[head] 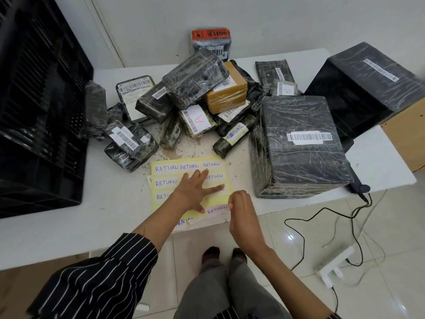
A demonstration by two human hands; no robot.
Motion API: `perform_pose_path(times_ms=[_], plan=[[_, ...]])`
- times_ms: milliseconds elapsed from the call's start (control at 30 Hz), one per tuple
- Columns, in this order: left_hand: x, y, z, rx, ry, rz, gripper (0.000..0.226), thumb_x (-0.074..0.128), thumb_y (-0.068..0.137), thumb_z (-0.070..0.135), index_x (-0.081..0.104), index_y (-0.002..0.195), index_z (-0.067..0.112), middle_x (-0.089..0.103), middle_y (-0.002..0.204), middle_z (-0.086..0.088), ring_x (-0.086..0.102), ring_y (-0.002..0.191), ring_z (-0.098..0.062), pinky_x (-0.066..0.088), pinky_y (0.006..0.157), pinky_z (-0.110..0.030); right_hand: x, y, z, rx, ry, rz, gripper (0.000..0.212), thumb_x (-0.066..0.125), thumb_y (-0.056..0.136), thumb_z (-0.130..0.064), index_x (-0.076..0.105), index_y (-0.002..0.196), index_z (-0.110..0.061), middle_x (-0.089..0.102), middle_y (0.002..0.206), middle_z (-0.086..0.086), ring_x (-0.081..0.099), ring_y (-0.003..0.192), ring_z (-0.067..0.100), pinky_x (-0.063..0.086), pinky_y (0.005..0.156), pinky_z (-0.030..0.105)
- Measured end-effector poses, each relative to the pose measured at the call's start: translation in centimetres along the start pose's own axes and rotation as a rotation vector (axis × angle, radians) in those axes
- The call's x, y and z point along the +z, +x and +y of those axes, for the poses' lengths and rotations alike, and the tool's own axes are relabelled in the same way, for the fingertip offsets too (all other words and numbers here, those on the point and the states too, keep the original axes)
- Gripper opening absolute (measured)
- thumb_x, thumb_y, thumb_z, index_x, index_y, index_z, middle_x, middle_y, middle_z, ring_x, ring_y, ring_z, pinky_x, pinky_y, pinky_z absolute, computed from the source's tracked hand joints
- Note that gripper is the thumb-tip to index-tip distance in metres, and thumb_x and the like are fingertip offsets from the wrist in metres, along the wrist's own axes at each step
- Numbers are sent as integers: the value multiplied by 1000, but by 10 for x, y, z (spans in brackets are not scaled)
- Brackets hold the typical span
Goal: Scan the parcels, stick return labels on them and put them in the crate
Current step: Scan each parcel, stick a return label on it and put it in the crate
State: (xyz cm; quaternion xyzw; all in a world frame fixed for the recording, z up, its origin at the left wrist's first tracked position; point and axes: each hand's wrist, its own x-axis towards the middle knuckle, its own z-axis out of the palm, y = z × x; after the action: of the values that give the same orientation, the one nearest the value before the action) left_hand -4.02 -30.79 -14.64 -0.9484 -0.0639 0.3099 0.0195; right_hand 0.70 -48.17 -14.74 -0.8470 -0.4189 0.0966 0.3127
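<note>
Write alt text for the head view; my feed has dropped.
The left hand presses flat on a yellow sheet of RETURN labels while the right hand pinches one label at its near right corner. Wrapped parcels are piled behind the sheet on a white table, with a black crate at the left.

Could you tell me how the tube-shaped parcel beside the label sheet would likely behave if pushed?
The tube parcel looks round, so it would probably roll if pushed from the side. Its glossy film wrap may feel slippery in a grip. It seems slim, so it is probably light.
</note>
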Motion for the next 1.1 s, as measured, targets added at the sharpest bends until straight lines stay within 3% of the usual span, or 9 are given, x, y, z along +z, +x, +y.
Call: perform_pose_path(times_ms=[167,300,367,533,733,833,900,1000,1100], plan=[[-20,-15,-4,-7,-333,16,70,55,92,39,16,150,27,2,156,-11,12,141,-28,21,111,-40,-87,6,-38,150,380,141,17,55,91,-7,49,89,-22,58,86,-5,53,79,6,42,67,12],[-55,-29,12,-21,-590,435,46,50,96,33,39,140,23,32,143,-1,32,131,-18,24,106,-30,-165,33,-24,201,553,197,15,62,87,-7,53,89,-19,62,88,-2,58,80,12,51,73,23],[-81,-32,26,5,-708,652,41,52,95,31,46,134,21,41,133,2,39,123,-13,28,102,-27,-189,47,-1,231,561,209,12,62,87,-4,54,90,-12,60,86,1,56,80,14,50,72,21],[-129,-19,66,98,-748,926,39,55,94,25,50,131,15,46,132,-3,41,126,-15,29,106,-31,-210,71,46,268,460,114,8,61,88,-4,54,93,-5,59,87,14,52,77,16,46,67,19],[-132,2,97,128,-578,925,44,49,93,31,48,134,14,40,143,-6,35,131,-19,24,112,-39,-205,77,60,240,370,65,9,61,88,-4,53,90,-8,54,77,8,45,67,13,41,60,20],[-122,11,110,115,-414,848,50,34,96,37,44,139,14,35,149,-5,30,139,-20,21,115,-47,-197,75,60,203,171,91,12,61,87,-6,50,88,-10,48,66,-3,39,57,9,36,55,19],[-114,14,116,81,-331,816,52,27,97,39,41,141,14,33,151,-3,27,141,-19,23,114,-49,-188,71,59,120,-34,147,15,63,85,-10,48,91,-11,51,75,-1,48,67,16,41,60,29],[-105,17,117,43,-296,837,54,26,99,39,35,145,12,30,153,-2,23,143,-17,20,115,-48,-171,64,59,86,-241,292,34,68,83,-24,50,105,-5,54,92,8,52,83,27,46,68,41],[-106,17,118,23,-324,838,57,31,97,38,32,146,9,27,154,-3,21,143,-15,17,113,-45,-156,65,60,172,-397,399,61,60,83,-47,45,123,-2,52,96,14,50,83,28,42,66,38]])
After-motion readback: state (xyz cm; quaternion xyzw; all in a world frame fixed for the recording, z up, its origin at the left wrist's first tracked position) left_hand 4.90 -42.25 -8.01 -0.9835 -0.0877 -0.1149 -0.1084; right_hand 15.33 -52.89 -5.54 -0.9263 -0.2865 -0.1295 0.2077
